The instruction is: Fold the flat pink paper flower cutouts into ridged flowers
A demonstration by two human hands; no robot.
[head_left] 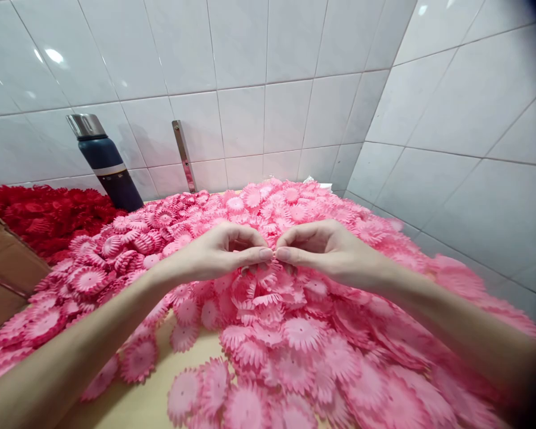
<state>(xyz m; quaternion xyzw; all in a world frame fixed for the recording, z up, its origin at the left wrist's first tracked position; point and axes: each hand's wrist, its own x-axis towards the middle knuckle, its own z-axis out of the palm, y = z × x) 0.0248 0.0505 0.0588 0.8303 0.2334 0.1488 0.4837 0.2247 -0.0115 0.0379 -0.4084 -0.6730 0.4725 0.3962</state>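
Note:
A large heap of pink petal discs [302,333] with fringed edges and small centre holes covers much of the table. Over the middle of the heap, my left hand [232,250] pinches with thumb and fingertips. Facing it, my right hand [321,250] is pinched the same way, and the two sets of fingertips nearly touch. Whatever lies between them is too small to make out; pink petals show just behind and below the fingertips.
Red petals [49,217] are piled at the left beside a cardboard box [9,268]. A dark blue bottle [109,167] leans near the tiled wall [245,53]. A metal strip [184,156] stands against the tiles. Bare yellowish tabletop [161,381] shows at the front.

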